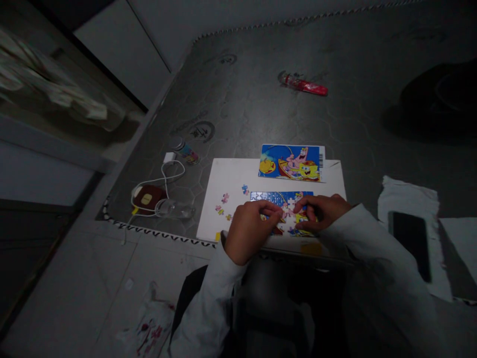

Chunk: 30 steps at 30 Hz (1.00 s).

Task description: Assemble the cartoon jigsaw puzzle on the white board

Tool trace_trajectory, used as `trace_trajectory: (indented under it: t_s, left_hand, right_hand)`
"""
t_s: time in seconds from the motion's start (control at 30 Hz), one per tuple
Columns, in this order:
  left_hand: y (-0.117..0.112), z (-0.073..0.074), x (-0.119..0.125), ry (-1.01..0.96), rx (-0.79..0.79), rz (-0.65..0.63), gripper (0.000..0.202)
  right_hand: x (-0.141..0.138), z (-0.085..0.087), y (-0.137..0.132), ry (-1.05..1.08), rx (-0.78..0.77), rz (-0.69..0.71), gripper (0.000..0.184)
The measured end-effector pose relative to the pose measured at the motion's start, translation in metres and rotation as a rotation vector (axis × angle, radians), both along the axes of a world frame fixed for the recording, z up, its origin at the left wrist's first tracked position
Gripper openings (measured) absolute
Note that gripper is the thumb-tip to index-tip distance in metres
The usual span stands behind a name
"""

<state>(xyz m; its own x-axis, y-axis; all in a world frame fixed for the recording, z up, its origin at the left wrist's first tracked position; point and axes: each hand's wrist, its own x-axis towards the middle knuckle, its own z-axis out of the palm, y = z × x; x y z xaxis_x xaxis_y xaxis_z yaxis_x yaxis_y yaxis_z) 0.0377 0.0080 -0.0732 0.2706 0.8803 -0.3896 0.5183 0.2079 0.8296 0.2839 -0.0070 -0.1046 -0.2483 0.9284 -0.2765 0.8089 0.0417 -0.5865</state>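
On a white board [212,184], a partly assembled cartoon jigsaw puzzle [268,196] lies under both hands, with gaps in its middle. My left hand [250,229] reaches over its left part. Thumb and forefinger come together near the centre; whatever is between them is too small to make out. From the right, my right hand [325,211] touches the puzzle, thumb and forefinger apart, beside pink pieces near the gap. Loose puzzle pieces [225,198] lie to the left. Above the puzzle is a picture card [290,163] with the same cartoon figures.
Left of the board are a clear jar [175,209], a brown box [149,198], a white cable with a charger [169,157] and a small bottle [186,150]. A red packet [305,85] lies farther back. At right, a dark phone [410,243] rests on white cloth [391,194].
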Motion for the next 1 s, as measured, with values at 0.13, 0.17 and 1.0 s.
trace_trajectory:
  t_s: [0.13,0.17,1.0]
  left_hand:
    - [0.001,-0.004,-0.003,-0.054,-0.039,0.001,0.006]
    - [0.001,-0.005,-0.004,-0.062,-0.04,0.005,0.006]
    - [0.005,0.012,-0.015,0.01,0.092,0.011,0.004]
  right_hand:
    - [0.0,0.003,0.0,-0.006,-0.006,0.013,0.023]
    - [0.0,0.005,0.0,-0.01,-0.007,0.017,0.023]
    - [-0.034,-0.001,0.006,-0.117,0.048,-0.225,0.029]
